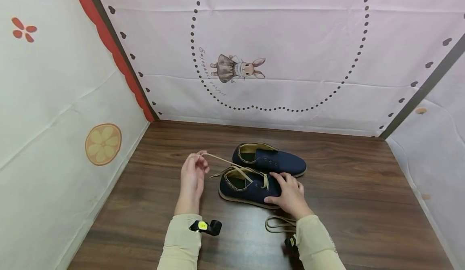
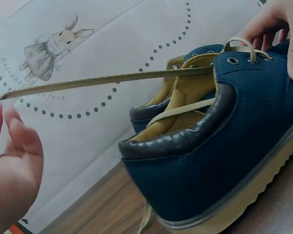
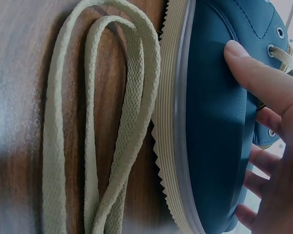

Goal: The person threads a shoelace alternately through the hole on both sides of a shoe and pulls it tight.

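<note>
A navy shoe (image 1: 239,193) with a tan sole stands on the table, its toe to the right. My left hand (image 1: 194,173) pinches one end of its beige shoelace (image 2: 112,80), drawn taut up and left from the eyelets. The lace's other part crosses the shoe opening, and its end hangs by the heel. My right hand (image 1: 290,193) grips the toe part, thumb on the near side and fingers over the far side. In the right wrist view the thumb (image 3: 249,66) presses the navy upper below the eyelets.
Just behind stands the matching navy shoe (image 1: 288,162), with no lace in its visible eyelets. A looped beige lace (image 3: 53,146) lies on the wooden table (image 1: 359,189) beside my right wrist. Printed white cloth walls (image 1: 290,52) close off the back and sides.
</note>
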